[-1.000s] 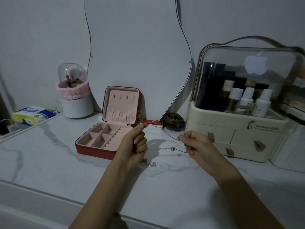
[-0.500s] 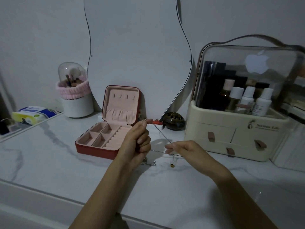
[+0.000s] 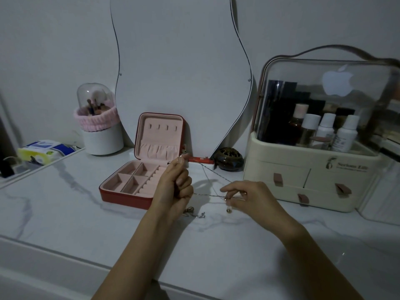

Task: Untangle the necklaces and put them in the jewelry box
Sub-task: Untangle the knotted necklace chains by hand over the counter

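Observation:
A thin silver necklace chain (image 3: 213, 177) stretches between my two hands above the marble tabletop. My left hand (image 3: 174, 187) pinches one end at its raised fingertips, with the other fingers curled. My right hand (image 3: 244, 197) pinches the chain lower down, and a small gold pendant (image 3: 228, 210) hangs below its fingers. More chain and a clasp (image 3: 195, 213) lie on the table under my left hand. The red jewelry box (image 3: 121, 195) stands open just left of my left hand, its pink compartments showing nothing inside.
A cream cosmetics organizer (image 3: 311, 176) with bottles stands at the right. A wavy mirror (image 3: 181, 68) leans on the wall behind. A brush holder with a pink band (image 3: 99, 126), a dark round jar (image 3: 230, 159), a red tube (image 3: 200, 160) and tissue packs (image 3: 43, 151) sit along the back.
My right hand has moved left and lower toward my left hand, slackening the chain. The pendant has slid down and now hangs under my right fingers. My left hand rose slightly.

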